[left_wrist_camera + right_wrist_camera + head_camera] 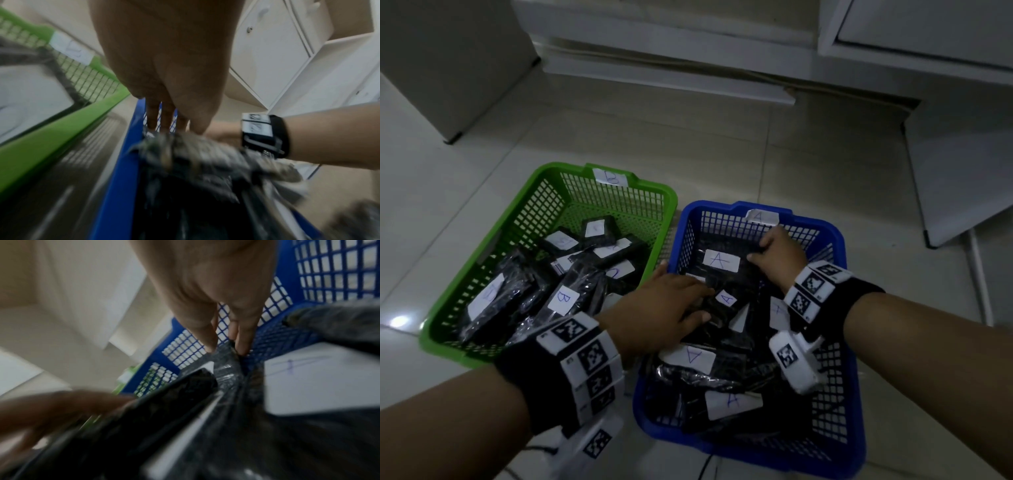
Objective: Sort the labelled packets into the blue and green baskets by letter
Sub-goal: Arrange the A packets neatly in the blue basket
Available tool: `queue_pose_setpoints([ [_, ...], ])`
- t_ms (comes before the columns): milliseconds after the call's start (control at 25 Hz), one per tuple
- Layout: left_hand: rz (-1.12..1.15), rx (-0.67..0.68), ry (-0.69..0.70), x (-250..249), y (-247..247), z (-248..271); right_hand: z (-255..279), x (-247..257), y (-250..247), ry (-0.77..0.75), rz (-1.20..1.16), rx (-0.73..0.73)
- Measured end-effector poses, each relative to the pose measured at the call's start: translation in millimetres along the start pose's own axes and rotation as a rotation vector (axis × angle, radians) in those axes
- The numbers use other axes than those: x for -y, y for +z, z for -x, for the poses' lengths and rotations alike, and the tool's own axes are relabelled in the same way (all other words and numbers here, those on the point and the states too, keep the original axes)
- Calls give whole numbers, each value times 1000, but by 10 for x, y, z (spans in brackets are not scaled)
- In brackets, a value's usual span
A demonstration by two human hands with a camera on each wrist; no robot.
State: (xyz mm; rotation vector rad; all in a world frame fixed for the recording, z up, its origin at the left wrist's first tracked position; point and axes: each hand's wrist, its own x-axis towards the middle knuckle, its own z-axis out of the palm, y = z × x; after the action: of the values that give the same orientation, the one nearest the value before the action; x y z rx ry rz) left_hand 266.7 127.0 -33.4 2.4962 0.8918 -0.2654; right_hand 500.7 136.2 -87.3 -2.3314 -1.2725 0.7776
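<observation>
Packets wrapped in glossy black plastic, each with a white paper label, fill both baskets on the pale tiled floor. Those marked A (720, 261) lie heaped in the blue plastic mesh basket (837, 236), which carries an A tag (762, 216) on its far rim; those marked B (563, 298) lie in the green plastic mesh basket (448, 318) just to its left, tagged with what looks like a B (610, 177), though the letter is blurred. The two baskets stand side by side, their near corners almost touching.

Both hands are down inside the blue basket. The left hand (664, 305) reaches over the basket's left wall and lies on the pile with fingers spread and fairly straight, pressing on the black wrapping beside a small A label (726, 298); it grips nothing that I can see. The right hand (779, 255) is at the far end of the basket, just right of the large A label, its fingers curled down onto the edge of that top packet. From the right wrist view the fingertips (243, 344) pinch a fold of black plastic (226, 363) against the blue mesh wall.

Each wrist wears a black band with white square-patterned marker blocks (813, 287). White cabinets (928, 34) stand behind the baskets.
</observation>
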Motion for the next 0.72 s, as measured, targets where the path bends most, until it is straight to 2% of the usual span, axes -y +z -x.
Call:
queue_pose_setpoints([
  [40,-12,-10,11,-9,-50,-40,43,-31,0,-94,57,58],
  [120,-35,-11,30,-78,-90,-144,143,-115,-10,-280,231,293],
  [160,-71,0,32,-121,-86,-193,159,-127,-48,-334,289,396],
  [240,-126,27,-3,-236,-56,-270,123,-113,-212,-350,336,522],
  [360,-55,55,-58,-340,-99,-393,174,-114,-469,-315,433,538],
  [520,-24,129,-79,-264,-336,-616,410,-261,-518,-397,681,648],
  [720,0,-22,-87,-143,-421,-833,520,-288,-551,-363,635,643],
])
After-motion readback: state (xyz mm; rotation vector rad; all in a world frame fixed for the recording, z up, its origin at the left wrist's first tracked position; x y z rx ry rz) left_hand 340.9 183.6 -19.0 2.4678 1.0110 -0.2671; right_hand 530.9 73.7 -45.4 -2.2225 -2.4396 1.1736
